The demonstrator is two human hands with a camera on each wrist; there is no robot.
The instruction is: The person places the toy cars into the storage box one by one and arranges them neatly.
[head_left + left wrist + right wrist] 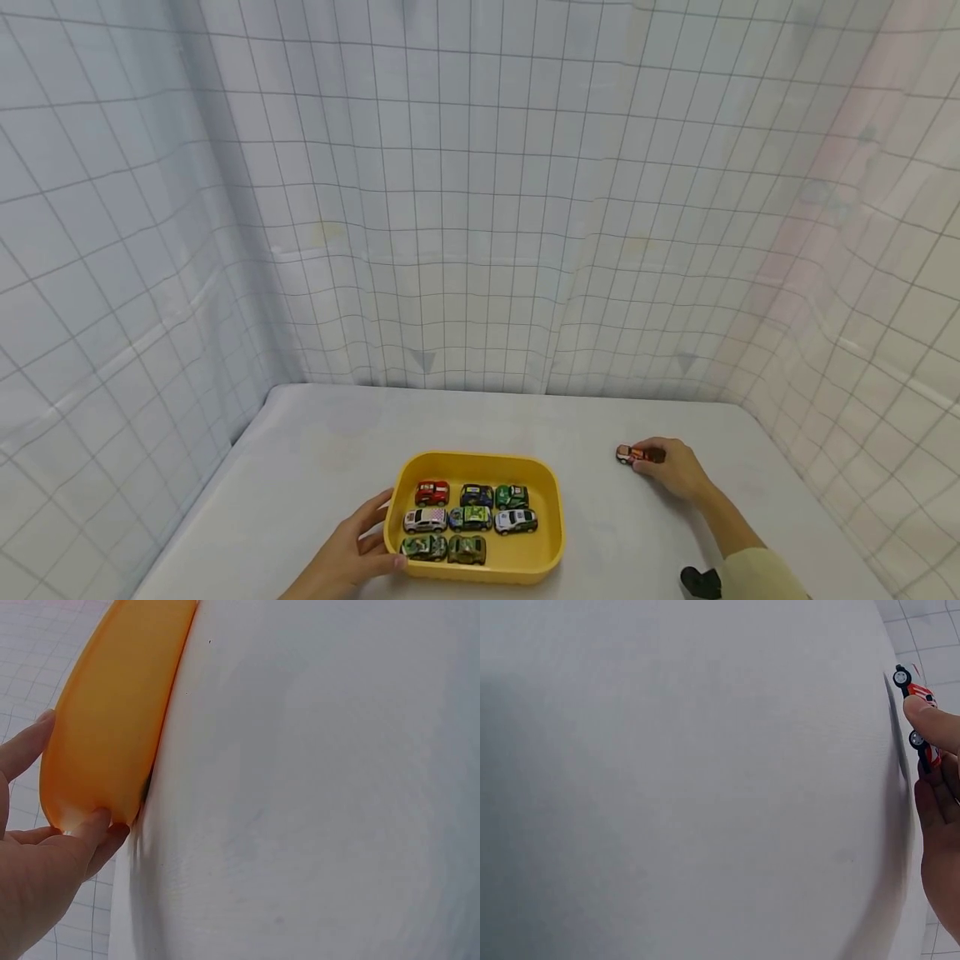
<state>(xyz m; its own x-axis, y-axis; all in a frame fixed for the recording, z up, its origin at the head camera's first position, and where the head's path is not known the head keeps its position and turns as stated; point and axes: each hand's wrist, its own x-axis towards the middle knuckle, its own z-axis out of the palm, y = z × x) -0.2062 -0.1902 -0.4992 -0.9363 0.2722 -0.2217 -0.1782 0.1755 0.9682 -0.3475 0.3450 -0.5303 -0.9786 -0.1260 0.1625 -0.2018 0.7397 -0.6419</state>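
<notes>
Head view is showing me working at a white table (315, 467) with both hands. My right hand (675, 468) is pinching a small orange toy car (632, 454) that is sitting on the table well to the right of the yellow tray (551, 508); my thumb and fingers are closing around its rear half while its nose is pointing left. At the right wrist, the same orange toy car (922, 720) is showing its black wheels against the table surface, with my thumb (934, 724) lying across its side.

My left hand (352, 554) is gripping the near left corner of the tray, thumb curling over the rim and fingers lying along the outer wall. At the left wrist, my thumb (94, 832) is pressing on the tray's orange-yellow wall (112, 712), and another finger is touching it higher up.

Inside the tray, eight toy cars are sitting in three rows, among them a red car (432, 492) at the far left and a white car (516, 521) at the right of the middle row. A checked curtain (480, 192) is hanging behind the table.
</notes>
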